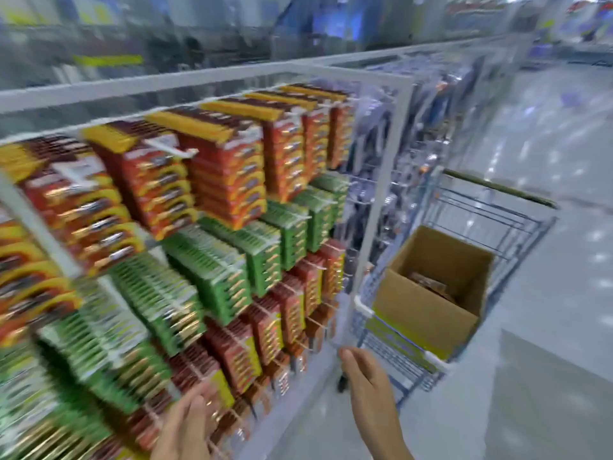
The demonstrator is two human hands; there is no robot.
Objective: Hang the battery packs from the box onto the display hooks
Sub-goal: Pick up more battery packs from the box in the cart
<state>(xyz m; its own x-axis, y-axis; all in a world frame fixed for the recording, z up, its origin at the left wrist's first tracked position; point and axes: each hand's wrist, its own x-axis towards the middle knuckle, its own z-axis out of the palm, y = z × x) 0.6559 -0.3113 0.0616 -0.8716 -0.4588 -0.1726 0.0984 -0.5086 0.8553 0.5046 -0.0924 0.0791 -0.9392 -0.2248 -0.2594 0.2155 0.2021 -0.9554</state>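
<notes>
We see a blurred shop aisle. Our left hand (190, 423) rests against red battery packs (215, 376) hanging low on the display rack (388, 194); we cannot tell whether it grips one. Our right hand (368, 390) is open and empty, fingers loosely extended, near the rack's end. An open cardboard box (428, 310), packs inside, sits in a wire trolley (497, 220) just beyond.
</notes>
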